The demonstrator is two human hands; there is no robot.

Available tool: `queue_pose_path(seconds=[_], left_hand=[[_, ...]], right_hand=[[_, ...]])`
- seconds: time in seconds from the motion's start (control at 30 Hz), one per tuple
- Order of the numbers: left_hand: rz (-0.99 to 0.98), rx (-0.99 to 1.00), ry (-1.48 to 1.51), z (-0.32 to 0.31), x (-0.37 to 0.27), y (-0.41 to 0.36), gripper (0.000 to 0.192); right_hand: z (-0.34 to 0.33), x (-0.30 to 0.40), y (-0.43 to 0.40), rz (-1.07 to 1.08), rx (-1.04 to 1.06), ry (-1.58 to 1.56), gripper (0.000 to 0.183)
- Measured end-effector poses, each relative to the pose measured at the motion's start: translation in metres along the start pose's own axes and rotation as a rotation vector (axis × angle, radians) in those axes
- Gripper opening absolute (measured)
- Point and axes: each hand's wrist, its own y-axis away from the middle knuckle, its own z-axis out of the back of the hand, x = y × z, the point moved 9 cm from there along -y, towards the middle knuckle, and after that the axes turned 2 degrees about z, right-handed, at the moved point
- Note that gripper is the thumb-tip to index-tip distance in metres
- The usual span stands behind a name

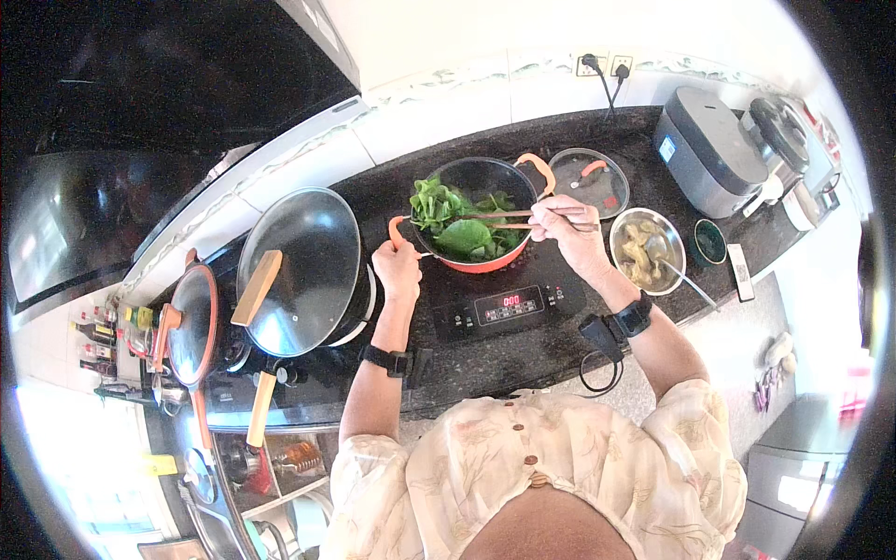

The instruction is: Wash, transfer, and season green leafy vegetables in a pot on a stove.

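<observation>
My left hand (397,271) grips the orange left handle (396,231) of a red pot (483,266) with a dark inside. In my right hand (570,231) is a pair of wooden chopsticks (514,213), their tips down among leafy greens (465,238) in the pot. Leaves fill the left and front of it, and one broad leaf lies flat near the chopsticks. Beneath the pot is a black induction cooktop (509,304) with a lit red display. Behind my right hand lies a glass lid (591,183) with an orange knob.
A metal bowl (647,252) of pale food in liquid holds a spoon, beside a small dark green cup (708,242). A grey rice cooker (710,150) stands back right. Leftward, a large wok with glass lid (301,273) and a smaller lidded pan (192,325) extend their handles past the counter edge.
</observation>
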Motion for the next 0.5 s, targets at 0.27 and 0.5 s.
queue_pose_path(seconds=[0.27,0.5], left_hand=[[0.015,0.005,0.062,0.0,-0.002,-0.001,0.014],[0.073,0.005,-0.128,0.002,-0.004,-0.002,0.017]], right_hand=[[-0.02,0.001,0.004,0.1,0.194,0.239,0.005],[-0.045,0.017,0.014,0.461,0.278,0.679,0.008]])
